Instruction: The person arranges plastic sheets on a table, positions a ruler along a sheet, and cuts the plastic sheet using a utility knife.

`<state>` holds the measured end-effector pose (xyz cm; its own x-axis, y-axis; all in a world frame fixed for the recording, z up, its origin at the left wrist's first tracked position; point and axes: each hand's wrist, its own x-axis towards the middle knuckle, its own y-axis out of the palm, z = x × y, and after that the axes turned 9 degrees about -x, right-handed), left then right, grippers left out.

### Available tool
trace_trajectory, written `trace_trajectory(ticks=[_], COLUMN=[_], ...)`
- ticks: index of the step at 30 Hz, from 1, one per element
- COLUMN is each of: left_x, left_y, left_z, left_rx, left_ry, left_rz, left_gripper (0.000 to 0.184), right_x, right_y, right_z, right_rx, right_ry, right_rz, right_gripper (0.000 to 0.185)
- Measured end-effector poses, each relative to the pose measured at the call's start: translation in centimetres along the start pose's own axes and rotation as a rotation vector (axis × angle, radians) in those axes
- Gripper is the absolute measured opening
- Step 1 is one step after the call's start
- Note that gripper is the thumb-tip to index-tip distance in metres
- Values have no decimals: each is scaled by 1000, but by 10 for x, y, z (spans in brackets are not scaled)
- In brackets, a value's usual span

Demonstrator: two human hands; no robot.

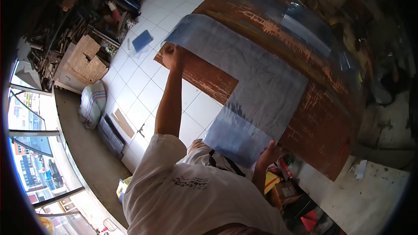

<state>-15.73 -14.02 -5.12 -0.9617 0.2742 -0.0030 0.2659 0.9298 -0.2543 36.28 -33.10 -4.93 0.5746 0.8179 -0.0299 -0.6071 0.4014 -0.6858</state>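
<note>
A large clear plastic sheet (261,78) lies over the brown worktable (209,76), with one part hanging over the near edge toward my body. My left hand (172,55) is at the table's far left corner, fingers curled closed at the sheet's left end, where the plastic bends up. Lower right, my right hand (267,154) grips the side edge of the hanging part, thumb on top and the other fingers mostly hidden. Between the hands the sheet looks slightly wrinkled.
More clear plastic (307,30) rests on the table's far side. Left of the table, a blue flat piece (142,41) lies on white floor tiles (127,70). Scrap wood (82,61) and a white sack (92,104) stand along the left. A cardboard box (285,191) sits near my right arm.
</note>
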Motion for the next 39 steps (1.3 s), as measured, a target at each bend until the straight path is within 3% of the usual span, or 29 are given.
trace_trajectory(ticks=[1,2,4,5,6,8,12,14,23,27,29,30,32,33,34,36,37,39], left_x=[-14,-11,8,46,50,42,23,19,58,48,45,33,1,2,6,31,58,127], left_y=[-11,-12,-24,-20,-19,-15,-18,-19,-10,-13,-19,-19,-14,-12,-6,11,25,55], left_z=[-16,-15,6,81,95,107,75,66,112,91,89,72,18,10,1,-17,-8,42], left_rx=[202,198,-12,-351,-359,-517,-309,-301,-404,-404,-539,-539,355,195,-8,-57,-55,-390], left_ry=[133,132,-524,-457,-459,-228,-251,-251,-239,-234,-182,-182,158,322,314,-94,-90,-513], left_rz=[-303,-305,-335,-97,-94,24,-51,-54,106,79,268,266,-355,-326,-212,6,12,250], left_gripper=[68,68,75,75,75,79,81,79,88,91,88,88,78,74,72,71,71,71], right_x=[-2,-2,2,6,7,3,3,6,-2,-1,2,1,-1,-1,1,3,2,1], right_y=[-3,-4,1,3,3,0,-7,2,1,8,9,6,5,6,8,9,8,7], right_z=[7,11,-6,-11,-10,1,4,-12,4,1,-17,-15,-6,-8,-12,-14,-11,-7], right_rx=[4,8,-66,-140,-138,-143,-170,-184,-51,-112,-102,-102,-7,-2,-23,-41,-17,13], right_ry=[43,86,25,-30,-36,-63,4,-86,-58,-38,9,8,101,101,89,80,65,55], right_rz=[18,36,22,6,-1,-78,38,-70,-18,-58,58,60,113,114,95,73,74,69], right_gripper=[62,63,64,65,65,66,78,64,58,58,75,75,73,73,64,56,56,56])
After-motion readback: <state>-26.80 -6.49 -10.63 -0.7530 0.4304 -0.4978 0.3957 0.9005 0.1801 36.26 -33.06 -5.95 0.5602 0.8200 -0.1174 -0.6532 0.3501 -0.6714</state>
